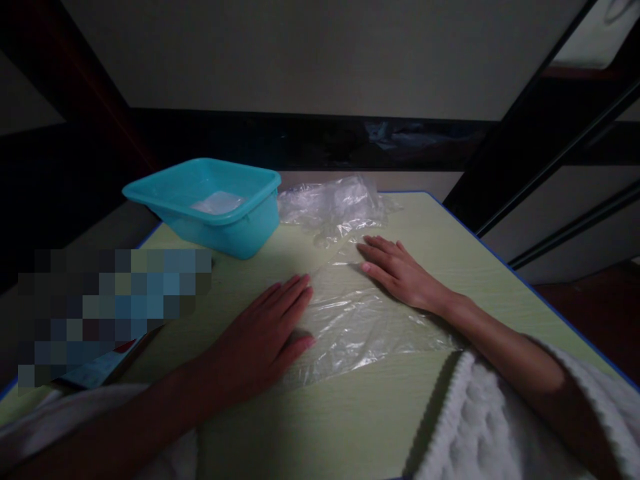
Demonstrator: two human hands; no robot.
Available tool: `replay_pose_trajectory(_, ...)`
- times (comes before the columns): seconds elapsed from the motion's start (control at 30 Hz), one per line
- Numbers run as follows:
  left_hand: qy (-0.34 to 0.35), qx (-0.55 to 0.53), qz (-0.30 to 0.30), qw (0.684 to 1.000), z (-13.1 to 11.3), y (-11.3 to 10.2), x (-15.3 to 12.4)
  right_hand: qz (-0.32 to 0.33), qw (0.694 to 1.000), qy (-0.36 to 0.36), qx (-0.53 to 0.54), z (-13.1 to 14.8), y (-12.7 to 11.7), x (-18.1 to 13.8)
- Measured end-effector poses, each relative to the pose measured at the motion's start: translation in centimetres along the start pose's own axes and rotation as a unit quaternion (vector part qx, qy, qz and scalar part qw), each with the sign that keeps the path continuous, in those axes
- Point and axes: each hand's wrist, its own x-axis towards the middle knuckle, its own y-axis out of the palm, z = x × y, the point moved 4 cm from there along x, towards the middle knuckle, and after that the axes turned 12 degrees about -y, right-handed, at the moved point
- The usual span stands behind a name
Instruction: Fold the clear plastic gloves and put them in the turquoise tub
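Note:
A clear plastic bag (350, 327) lies spread out on the light green table (320, 440), with creases catching the light. My left hand (275, 327) rests on its left side, palm down, fingers stretched out and thumb apart. Across from it, my right hand (400, 273) lies flat on the bag's upper right part, fingers extended. Neither hand grips anything. Behind the spread bag, near the table's far edge, is a crumpled heap of clear plastic bags (345, 203).
At the back left stands a turquoise plastic basin (235, 230) with a whitish flat item (219, 202) inside. A partly pixelated flat object (100, 363) lies at the left edge. Wall panels (310, 60) rise behind the table.

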Motion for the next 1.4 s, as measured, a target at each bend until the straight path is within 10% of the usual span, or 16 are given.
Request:
replay_pose_trajectory(0.37, -0.01, 0.006, -0.007, 1.0, 0.0, -0.1, 0.1, -0.087, 0.991, -0.044, 0.089, 0.6, -0.7, 0.2)
replay_pose_trajectory(0.77, 0.003, 0.017, -0.024, 1.0, -0.1, -0.2, 0.0, -0.313, 0.866, 0.002, 0.39, 0.1, -1.1, 0.1)
replay_pose_trajectory(1.13, 0.004, 0.012, -0.032, 0.999, 0.0, -0.3, -0.2, -0.184, 0.96, -0.046, 0.207, 1.1, -1.6, -0.4)
replay_pose_trajectory(1.4, 0.004, 0.015, -0.047, 0.999, -0.1, -0.3, -0.1, -0.201, 0.965, -0.126, 0.111, 1.4, -3.1, -1.2)
